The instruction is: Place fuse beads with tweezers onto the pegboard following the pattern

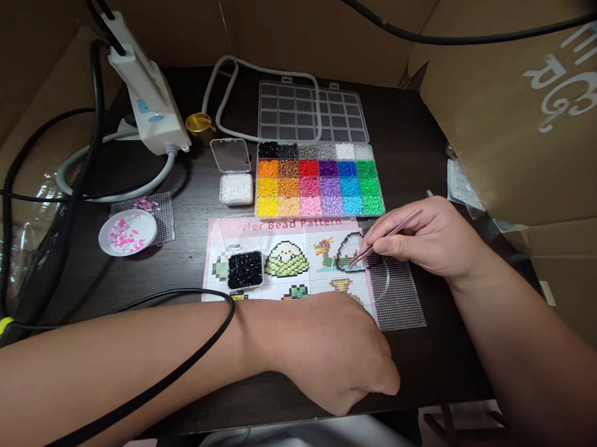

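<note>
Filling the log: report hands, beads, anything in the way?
Right hand: tweezers gripped, tips at black bead outline. Left hand: near table edge, palm hidden. Black cable in front of left forearm.

A bead box (321, 216) and pattern sheet (307, 240) mark this table (181, 270) within cardboard walls (481, 80) as a craft corner.

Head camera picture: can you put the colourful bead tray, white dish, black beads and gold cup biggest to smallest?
Biggest-looking first:
1. Colourful bead tray
2. White dish
3. Black beads, as one heap
4. Gold cup, though it sits farther back, so its real size is unsure
</note>
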Available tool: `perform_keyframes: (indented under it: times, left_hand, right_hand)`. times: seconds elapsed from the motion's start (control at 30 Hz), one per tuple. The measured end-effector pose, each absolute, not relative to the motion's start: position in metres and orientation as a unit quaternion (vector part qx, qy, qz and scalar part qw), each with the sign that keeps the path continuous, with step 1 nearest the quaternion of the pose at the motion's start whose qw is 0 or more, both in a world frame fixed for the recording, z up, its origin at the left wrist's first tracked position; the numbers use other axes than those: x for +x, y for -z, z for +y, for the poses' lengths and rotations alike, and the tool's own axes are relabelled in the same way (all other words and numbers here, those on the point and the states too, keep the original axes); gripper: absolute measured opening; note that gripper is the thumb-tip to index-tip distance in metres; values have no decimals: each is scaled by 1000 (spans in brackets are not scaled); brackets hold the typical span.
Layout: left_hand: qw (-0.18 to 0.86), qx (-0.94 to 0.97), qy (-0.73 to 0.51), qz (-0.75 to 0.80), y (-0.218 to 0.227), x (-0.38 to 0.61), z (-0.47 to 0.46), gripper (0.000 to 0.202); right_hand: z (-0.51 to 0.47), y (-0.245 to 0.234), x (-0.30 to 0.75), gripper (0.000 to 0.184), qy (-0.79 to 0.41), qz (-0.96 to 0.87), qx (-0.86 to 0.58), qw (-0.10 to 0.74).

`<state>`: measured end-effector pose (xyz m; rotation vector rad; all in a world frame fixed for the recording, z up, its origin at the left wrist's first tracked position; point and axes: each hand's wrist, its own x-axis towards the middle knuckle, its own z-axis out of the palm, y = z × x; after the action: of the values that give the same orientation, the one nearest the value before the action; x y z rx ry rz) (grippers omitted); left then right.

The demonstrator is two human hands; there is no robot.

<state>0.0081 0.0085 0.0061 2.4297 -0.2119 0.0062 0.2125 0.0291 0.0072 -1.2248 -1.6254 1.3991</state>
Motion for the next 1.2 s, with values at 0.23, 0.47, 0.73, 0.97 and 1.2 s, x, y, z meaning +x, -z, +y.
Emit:
perform_keyframes:
  times: [0.23, 0.47, 0.73, 0.97, 1.2]
  left_hand:
    - [335, 938, -2, -86, -7, 7, 10, 24]
    - [338, 937, -10, -84, -5, 7, 8, 23]
    - [346, 933, -54, -82, -2, 5, 8, 25]
    - [347, 933, -41, -82, -4, 6, 8, 27]
    - [343, 935, -37, -81, -4, 6, 8, 26]
  right_hand:
    - [30, -5, 213, 16, -537, -618, -467, 333]
    - [30, -7, 212, 18, -534, -621, -472, 327]
    - [30, -7, 212, 17, -538, -616, -474, 328]
    - [30, -6, 212, 14, -540, -615, -472, 330]
    - [29, -7, 213, 17, -531, -620, -475, 328]
